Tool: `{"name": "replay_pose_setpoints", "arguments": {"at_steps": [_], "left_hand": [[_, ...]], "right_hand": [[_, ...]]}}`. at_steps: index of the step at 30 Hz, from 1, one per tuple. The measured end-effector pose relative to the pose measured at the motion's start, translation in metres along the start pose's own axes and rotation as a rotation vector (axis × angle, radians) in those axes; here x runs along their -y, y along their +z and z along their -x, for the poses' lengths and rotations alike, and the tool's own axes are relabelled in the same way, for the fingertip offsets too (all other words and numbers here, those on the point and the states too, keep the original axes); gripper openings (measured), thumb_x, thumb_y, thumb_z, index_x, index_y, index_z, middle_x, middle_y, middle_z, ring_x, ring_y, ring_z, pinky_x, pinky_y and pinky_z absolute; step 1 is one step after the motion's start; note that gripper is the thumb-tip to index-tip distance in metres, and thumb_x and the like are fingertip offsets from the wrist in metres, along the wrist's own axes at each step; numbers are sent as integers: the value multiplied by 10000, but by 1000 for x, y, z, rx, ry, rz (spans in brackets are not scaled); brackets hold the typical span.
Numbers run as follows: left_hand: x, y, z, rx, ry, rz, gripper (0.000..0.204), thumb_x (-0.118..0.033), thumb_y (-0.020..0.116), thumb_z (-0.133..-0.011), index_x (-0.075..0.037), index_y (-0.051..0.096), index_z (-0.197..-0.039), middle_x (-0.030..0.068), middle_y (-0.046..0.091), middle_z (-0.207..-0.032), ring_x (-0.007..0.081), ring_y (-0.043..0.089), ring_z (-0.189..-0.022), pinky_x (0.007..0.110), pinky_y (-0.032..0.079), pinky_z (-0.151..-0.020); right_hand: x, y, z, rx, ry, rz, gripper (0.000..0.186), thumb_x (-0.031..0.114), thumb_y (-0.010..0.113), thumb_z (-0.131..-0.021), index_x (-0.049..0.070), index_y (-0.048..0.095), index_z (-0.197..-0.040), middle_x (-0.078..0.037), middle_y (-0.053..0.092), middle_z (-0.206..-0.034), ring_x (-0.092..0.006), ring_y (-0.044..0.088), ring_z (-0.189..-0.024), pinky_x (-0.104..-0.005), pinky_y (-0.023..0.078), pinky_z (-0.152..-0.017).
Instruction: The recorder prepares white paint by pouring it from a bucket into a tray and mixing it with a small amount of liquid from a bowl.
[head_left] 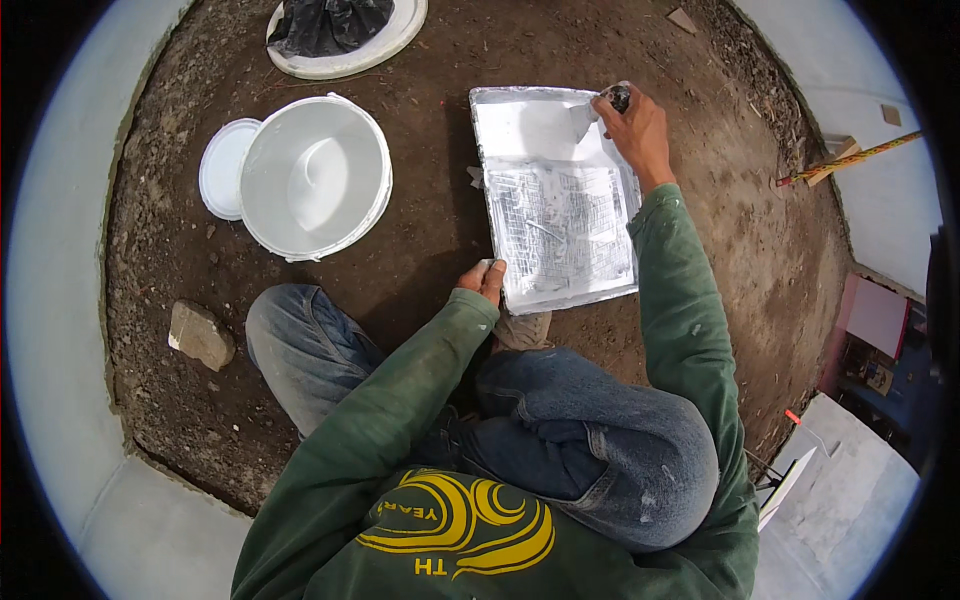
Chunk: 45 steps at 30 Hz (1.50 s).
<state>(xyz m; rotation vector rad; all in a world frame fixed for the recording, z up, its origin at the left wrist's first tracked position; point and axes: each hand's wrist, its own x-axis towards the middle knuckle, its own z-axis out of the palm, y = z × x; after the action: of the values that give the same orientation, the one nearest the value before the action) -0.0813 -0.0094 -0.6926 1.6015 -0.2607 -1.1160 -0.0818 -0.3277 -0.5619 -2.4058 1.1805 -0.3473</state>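
Note:
A white paint tray (560, 295), smeared with paint, lies on the ground in front of me. My left hand (485, 280) grips its near left corner, the thumb over the rim. At the far right corner, my right hand (637, 128) is closed around a small paint-smeared hand tool (585, 118) with a dark end. Its pale flat part is over the tray's smooth far section; whether it is a brush or a scraper I cannot tell. White paint streaks cover the tray's ribbed section. To the left stands a white bucket (262, 190) with white paint in its bottom.
A white lid (222, 170) lies partly behind the bucket. Farther off, black plastic (335, 22) sits on a round white lid (400, 35). A stone (200, 335) rests at the left. Pale walls (60, 250) border the soil, and a striped pole (850, 160) leans at the right.

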Motion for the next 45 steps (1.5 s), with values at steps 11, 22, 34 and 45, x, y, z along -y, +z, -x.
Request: {"name": "replay_pose_setpoints", "arguments": {"at_steps": [11,22,34,45], "left_hand": [[-7,2,1,25,20,-3,488,-434,565,-909,38,612,-1023,107,649,-908,153,555,-866,326,454,-764],[0,2,0,65,-7,36,519,-484,574,-888,20,611,-1004,99,631,-908,168,550,-850,357,450,-743],[6,5,-2,34,-17,42,481,-453,589,-891,19,616,-974,94,633,-891,160,540,-833,345,448,-738],[8,3,-6,34,-13,14,463,-422,588,-897,27,618,-1003,103,651,-919,173,558,-847,357,456,-747]], "right_hand": [[42,25,3,35,-63,-85,336,305,654,-798,-28,608,-805,-151,617,-586,-307,648,-587,-392,506,-617],[76,46,8,44,-165,-69,364,305,648,-774,-55,594,-774,-239,600,-632,-398,611,-622,-441,481,-621],[94,55,18,76,-112,-238,351,303,645,-768,-39,577,-726,-172,601,-568,-302,628,-534,-388,493,-571],[40,21,35,273,161,-460,301,254,684,-803,-24,620,-898,-112,663,-714,-160,675,-626,-278,525,-551]]}}
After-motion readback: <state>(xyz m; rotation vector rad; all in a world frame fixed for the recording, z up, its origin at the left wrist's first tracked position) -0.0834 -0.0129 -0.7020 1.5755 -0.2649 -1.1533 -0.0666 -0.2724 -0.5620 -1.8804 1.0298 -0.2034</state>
